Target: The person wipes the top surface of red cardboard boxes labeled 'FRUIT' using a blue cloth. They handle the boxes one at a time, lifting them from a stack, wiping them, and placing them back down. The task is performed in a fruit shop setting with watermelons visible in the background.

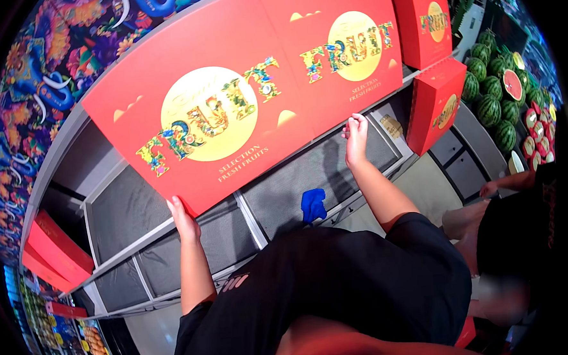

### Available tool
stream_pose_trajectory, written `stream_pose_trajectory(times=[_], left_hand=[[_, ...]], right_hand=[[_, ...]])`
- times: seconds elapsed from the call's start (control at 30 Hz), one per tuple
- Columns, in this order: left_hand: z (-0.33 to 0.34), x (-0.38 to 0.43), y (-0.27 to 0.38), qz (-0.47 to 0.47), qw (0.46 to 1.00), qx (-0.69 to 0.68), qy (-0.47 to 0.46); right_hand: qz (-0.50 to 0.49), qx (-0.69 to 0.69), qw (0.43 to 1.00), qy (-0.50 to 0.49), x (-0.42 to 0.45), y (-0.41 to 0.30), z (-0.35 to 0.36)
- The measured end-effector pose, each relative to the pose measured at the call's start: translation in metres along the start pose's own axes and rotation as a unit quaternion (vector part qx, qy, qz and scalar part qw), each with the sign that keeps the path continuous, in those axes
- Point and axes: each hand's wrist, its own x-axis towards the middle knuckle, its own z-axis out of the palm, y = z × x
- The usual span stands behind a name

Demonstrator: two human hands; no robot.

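Note:
Two large red cardboard fruit gift boxes stand side by side before me, printed with yellow circles and colourful lettering: the left box [132, 123] and the right box [328, 107]. My left hand [185, 221] touches the lower left corner of the left box; whether its fingers grip it is hidden. Just below the lower edge of the right box is my right hand [355, 137], fingers loosely bent and slightly apart, nothing visible in them. Under both boxes lies a grey display shelf [284, 187] with dark mesh lining. A crumpled blue cloth [313, 205] rests on its lower tier.
Narrower red boxes [436, 104] stand at the right end, and more red boxes [59, 249] at the left. Past the right end are watermelons [492, 111]. Another person [503, 233] stands close on my right. A patterned wall [43, 89] rises behind the shelf.

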Motion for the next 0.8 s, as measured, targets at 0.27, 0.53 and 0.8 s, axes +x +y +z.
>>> stream_pose_trajectory(times=[0.27,0.53,0.8], left_hand=[[-0.009,-0.016,-0.019,0.011,1.000,0.010,0.018],[-0.007,-0.021,-0.013,0.009,0.999,-0.038,0.009],[0.001,-0.061,-0.018,-0.005,0.995,0.005,0.098]], right_hand=[[0.005,-0.041,0.985,-0.170,-0.054,0.037,0.015],[0.081,-0.033,0.980,-0.179,-0.071,0.046,0.027],[0.133,-0.274,0.892,-0.335,-0.078,0.131,-0.044]])
